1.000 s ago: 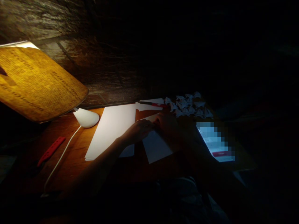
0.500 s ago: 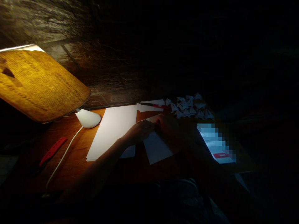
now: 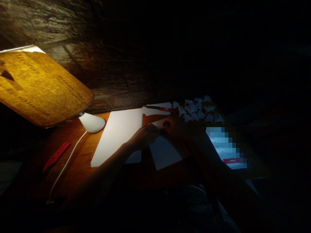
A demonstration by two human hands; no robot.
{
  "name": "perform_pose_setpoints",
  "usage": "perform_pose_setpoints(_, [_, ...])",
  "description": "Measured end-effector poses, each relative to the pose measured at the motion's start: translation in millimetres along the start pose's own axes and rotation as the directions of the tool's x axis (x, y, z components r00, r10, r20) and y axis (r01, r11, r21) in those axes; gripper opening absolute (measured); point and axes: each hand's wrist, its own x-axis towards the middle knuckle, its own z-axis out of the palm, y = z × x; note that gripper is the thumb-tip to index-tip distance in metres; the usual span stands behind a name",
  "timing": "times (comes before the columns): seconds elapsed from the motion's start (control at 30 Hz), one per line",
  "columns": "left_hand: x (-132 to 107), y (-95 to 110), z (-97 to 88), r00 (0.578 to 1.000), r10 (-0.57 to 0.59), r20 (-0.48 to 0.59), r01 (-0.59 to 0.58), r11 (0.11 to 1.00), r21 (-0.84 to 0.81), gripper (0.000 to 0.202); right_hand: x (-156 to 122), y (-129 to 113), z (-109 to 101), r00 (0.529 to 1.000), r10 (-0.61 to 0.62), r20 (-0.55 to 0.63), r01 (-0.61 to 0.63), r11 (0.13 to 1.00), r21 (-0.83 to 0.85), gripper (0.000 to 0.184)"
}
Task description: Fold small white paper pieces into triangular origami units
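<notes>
My left hand [image 3: 147,133] has its fingers bent together over a white sheet of paper [image 3: 166,153] at the middle of the table. Close against it, my right hand [image 3: 173,127] is closed too, thumb and fingers curled inward above the same sheet. Deep shadow hides whatever is pinched between them. A stack of larger white paper [image 3: 119,129] lies under and left of my left forearm. Beyond my right hand, several small folded paper pieces [image 3: 198,111] sit in a group.
A cutter-like tool with a red handle [image 3: 164,109] rests on paper strips [image 3: 155,112] at the back. The lamp [image 3: 92,123] stands left, its cord [image 3: 65,165] running past a red bar-shaped object [image 3: 57,156]. A lit screen [image 3: 224,152] lies right. The wooden table [image 3: 73,139] meets a stone wall.
My right hand's fingers have curled and lifted slightly, opening a small dark gap in the grip. My left hand's fingers have drawn in a little. The view has shifted slightly.
</notes>
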Motion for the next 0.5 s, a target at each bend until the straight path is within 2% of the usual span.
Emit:
perform_pose_setpoints(0.17, [0.2, -0.5, 1.2, 0.999, 0.035, -0.016, -0.035, 0.999, 0.005, 0.020, 1.8, 3.6, 4.7, 0.999, 0.023, -0.032, -0.023, 1.000, 0.002, 0.018])
perform_pose_setpoints(0.37, [0.5, 0.6, 1.5, 0.999, 0.038, -0.032, -0.038, 0.999, 0.008, 0.016, 4.7, -1.3, 9.1, 0.991, 0.123, -0.055, -0.122, 0.992, 0.020, 0.020])
perform_pose_setpoints(0.5, [0.0, 0.4, 1.5, 0.996, 0.066, -0.064, -0.067, 0.998, -0.007, 0.017, 4.4, -8.9, 3.9, 0.988, 0.155, 0.004, -0.155, 0.988, 0.024, 0.022])
